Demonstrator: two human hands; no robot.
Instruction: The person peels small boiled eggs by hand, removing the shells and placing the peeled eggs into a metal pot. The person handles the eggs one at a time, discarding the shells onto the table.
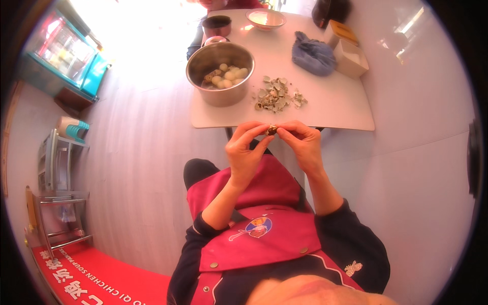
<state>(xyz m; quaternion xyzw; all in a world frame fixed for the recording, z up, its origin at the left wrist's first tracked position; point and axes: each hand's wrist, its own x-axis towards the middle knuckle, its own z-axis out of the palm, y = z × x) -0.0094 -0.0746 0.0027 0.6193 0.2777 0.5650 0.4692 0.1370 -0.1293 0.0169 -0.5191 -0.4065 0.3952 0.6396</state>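
Note:
Between the fingertips of both hands is a small quail egg (271, 130) with dark, speckled shell on it. My left hand (246, 143) pinches it from one side, and my right hand (301, 141) grips the other side with thumb and fingers. The egg is held just off the near edge of the white table (335, 110). Beyond it lies a heap of broken eggshell (275, 95) on the tabletop. A deep stainless steel pot (223, 95) stands to the left of the heap. Inside are several peeled pale eggs (228, 76) and some speckled unpeeled ones (212, 76).
Farther back are a dark red pot (217, 27) and a wide bowl (266, 19). A crumpled blue cloth (313, 55) lies by a white box (350, 61) and a wooden-lidded box (341, 32). Another person (236, 4) sits across the table. A metal rack (63, 217) stands left.

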